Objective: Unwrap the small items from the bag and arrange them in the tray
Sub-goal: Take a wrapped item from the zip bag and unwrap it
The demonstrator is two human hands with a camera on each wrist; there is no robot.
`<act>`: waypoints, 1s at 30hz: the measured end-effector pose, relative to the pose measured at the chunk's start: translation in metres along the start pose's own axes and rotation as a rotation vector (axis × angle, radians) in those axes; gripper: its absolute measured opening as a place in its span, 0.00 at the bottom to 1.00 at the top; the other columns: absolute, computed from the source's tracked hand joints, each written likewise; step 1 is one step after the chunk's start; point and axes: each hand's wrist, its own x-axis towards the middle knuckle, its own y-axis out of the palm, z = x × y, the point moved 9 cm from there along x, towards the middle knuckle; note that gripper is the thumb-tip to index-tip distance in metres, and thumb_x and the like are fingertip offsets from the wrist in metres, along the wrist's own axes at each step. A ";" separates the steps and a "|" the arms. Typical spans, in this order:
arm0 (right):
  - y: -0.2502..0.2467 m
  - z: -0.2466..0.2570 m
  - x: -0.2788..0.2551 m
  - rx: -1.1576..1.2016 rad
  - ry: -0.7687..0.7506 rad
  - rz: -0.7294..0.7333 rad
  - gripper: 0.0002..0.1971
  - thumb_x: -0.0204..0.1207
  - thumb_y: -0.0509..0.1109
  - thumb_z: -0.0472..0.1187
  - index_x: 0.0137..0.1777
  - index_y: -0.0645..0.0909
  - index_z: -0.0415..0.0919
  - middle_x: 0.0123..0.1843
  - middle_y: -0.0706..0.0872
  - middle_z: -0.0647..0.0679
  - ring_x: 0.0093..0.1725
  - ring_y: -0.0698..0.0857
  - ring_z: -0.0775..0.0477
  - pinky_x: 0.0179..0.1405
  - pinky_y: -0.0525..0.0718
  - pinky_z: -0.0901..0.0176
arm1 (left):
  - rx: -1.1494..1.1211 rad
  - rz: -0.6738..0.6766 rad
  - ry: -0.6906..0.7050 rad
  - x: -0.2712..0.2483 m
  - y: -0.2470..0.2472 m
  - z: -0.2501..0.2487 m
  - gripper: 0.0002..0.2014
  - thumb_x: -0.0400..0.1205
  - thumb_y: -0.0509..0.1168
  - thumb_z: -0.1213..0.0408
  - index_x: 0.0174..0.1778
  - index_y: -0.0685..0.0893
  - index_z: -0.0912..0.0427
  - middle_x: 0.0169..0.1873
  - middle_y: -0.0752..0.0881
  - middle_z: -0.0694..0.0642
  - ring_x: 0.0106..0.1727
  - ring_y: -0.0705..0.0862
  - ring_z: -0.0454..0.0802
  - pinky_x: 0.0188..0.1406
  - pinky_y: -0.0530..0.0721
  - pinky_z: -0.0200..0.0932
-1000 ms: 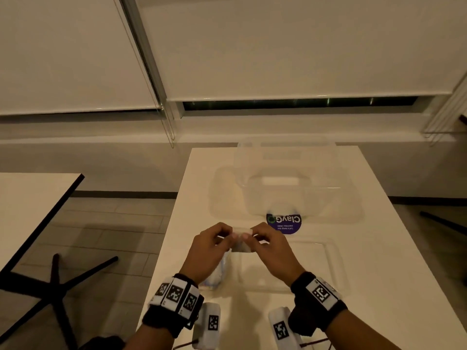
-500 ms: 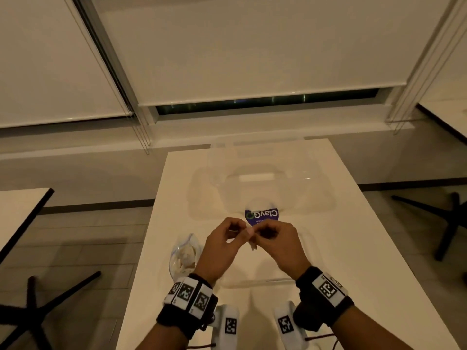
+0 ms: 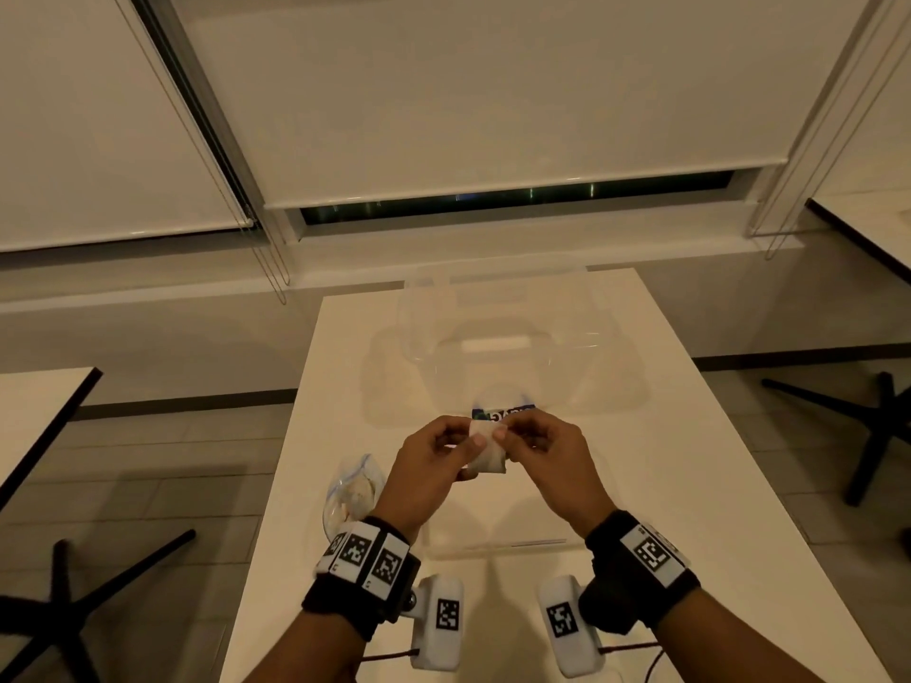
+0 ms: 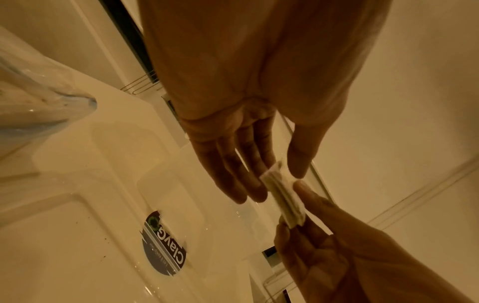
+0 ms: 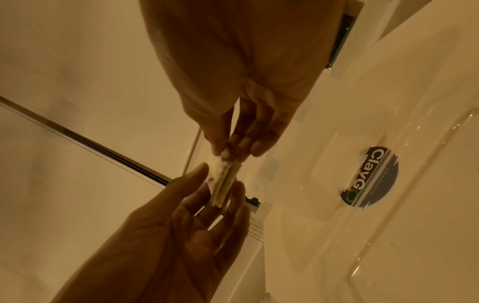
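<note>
A small white wrapped item is held up between both hands over the clear tray. My left hand pinches its left side between thumb and fingers. My right hand pinches its top right corner. In the left wrist view the wrapped item shows folded layers edge-on, between the left hand and the right hand. In the right wrist view the right hand nips the top of the wrapped item. The clear bag with more items lies at the table's left edge.
A clear plastic container stands on the white table beyond the tray, with a round purple sticker at its near side. Black chair legs stand on the floor at both sides. Another table is at the left.
Both hands have kept hold of the wrapped item over the tray, and more of it now shows below the thumbs. The head view has shifted, so the bag appears left of the left wrist.
</note>
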 end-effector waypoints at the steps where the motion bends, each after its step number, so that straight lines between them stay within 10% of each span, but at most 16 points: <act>1: -0.002 0.000 0.001 0.000 -0.002 -0.013 0.02 0.77 0.76 0.37 0.45 0.88 0.44 0.41 0.91 0.51 0.39 0.88 0.54 0.44 0.88 0.57 | 0.032 0.000 0.001 0.000 0.000 0.001 0.06 0.84 0.70 0.63 0.53 0.89 0.60 0.49 0.91 0.59 0.51 0.90 0.55 0.47 0.91 0.47; 12: 0.006 0.043 -0.005 -0.327 -0.295 0.118 0.07 0.75 0.76 0.32 0.49 0.84 0.43 0.42 0.89 0.55 0.45 0.87 0.57 0.50 0.80 0.74 | 0.193 -0.030 0.180 0.000 0.001 -0.010 0.05 0.81 0.74 0.64 0.51 0.88 0.55 0.45 0.92 0.46 0.50 0.90 0.44 0.50 0.87 0.37; 21: 0.004 0.000 -0.004 -0.213 -0.046 0.178 0.08 0.78 0.76 0.44 0.55 0.89 0.47 0.47 0.92 0.55 0.48 0.89 0.53 0.50 0.88 0.60 | 0.108 0.003 0.124 0.008 0.004 0.002 0.04 0.82 0.73 0.62 0.50 0.91 0.54 0.46 0.93 0.53 0.51 0.91 0.54 0.57 0.87 0.53; 30: -0.005 -0.008 -0.004 -0.203 -0.029 0.097 0.03 0.77 0.76 0.44 0.44 0.87 0.46 0.42 0.90 0.54 0.42 0.86 0.54 0.43 0.86 0.61 | 0.122 -0.039 0.100 0.010 0.007 0.005 0.02 0.83 0.72 0.61 0.46 0.90 0.52 0.42 0.92 0.50 0.44 0.87 0.45 0.47 0.81 0.41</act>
